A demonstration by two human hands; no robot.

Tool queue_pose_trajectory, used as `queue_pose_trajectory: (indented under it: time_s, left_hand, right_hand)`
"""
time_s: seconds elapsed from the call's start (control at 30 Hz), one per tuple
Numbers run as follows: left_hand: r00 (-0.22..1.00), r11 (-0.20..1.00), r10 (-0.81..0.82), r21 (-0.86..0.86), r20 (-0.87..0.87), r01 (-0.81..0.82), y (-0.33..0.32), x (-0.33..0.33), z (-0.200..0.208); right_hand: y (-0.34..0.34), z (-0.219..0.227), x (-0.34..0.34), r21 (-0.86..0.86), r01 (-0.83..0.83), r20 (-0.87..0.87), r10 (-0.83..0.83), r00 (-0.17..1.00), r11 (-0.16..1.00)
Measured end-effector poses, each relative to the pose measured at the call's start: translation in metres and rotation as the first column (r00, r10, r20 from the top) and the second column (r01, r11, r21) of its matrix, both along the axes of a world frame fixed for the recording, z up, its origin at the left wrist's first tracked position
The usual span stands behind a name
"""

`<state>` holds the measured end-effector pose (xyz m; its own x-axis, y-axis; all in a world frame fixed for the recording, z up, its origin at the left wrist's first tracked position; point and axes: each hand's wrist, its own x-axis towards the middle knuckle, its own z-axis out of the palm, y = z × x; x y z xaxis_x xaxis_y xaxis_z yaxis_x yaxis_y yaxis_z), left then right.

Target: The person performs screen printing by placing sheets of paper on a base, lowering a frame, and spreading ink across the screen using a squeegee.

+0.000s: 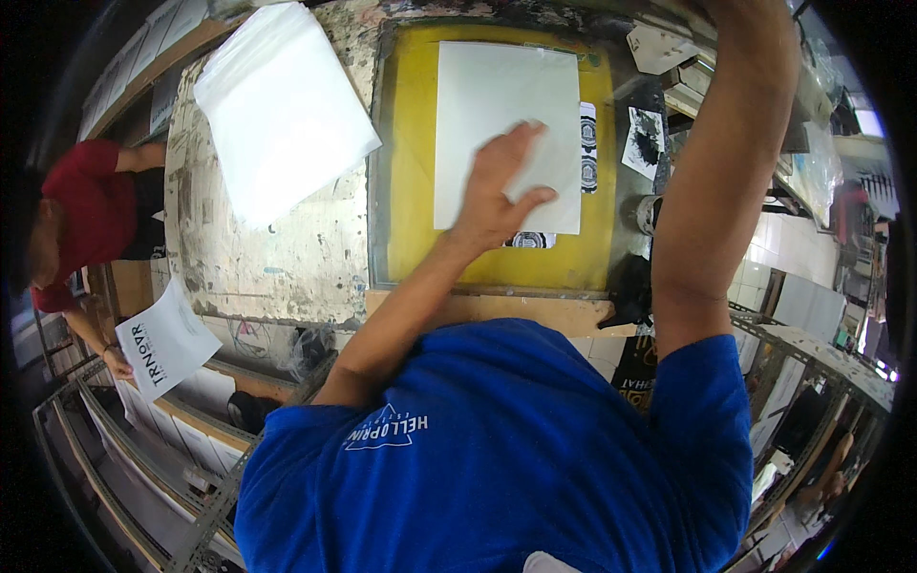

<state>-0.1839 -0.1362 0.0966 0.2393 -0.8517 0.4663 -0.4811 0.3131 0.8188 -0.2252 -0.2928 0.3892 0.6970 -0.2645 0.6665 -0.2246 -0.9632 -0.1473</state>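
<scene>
My left hand (499,188) is over a white sheet (506,91), fingers stretched out and thumb apart; whether the palm presses on it I cannot tell. The sheet lies on a yellow printing screen (406,191) in a grey frame. Dark round printed designs (588,143) show past its right edge, and another design (531,240) peeks out below it. My right arm (731,162) reaches up past the screen's right side, and its hand lies beyond the top of the picture.
On the stained table (220,277), a stack of white sheets (287,115) lies left of the screen. An ink-smeared card (645,143) and a black cloth (632,286) are at right. At left, a person in red (95,210) holds a printed sheet (167,344) near metal racks (124,477).
</scene>
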Motion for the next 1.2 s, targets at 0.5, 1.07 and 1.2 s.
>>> queue_pose_trajectory:
  time_s: [0.5, 1.07, 1.2]
  left_hand:
    - [0.748, 0.883, 0.462, 0.324, -0.477, -0.339, 0.174, 0.055, -0.062]
    - [0.800, 0.725, 0.509, 0.343, 0.318, -0.597, 0.180, 0.054, -0.080]
    - [0.813, 0.739, 0.511, 0.341, 0.279, -0.581, 0.183, 0.055, -0.084]
  right_hand:
    - [0.094, -0.218, -0.081, 0.400, 0.069, -0.179, 0.004, 0.984, 0.914]
    - [0.024, -0.338, -0.031, 0.263, 0.234, -0.401, -0.114, 0.909, 0.936]
    - [-0.042, -0.346, 0.004, 0.165, 0.241, -0.344, -0.173, 0.923, 0.956]
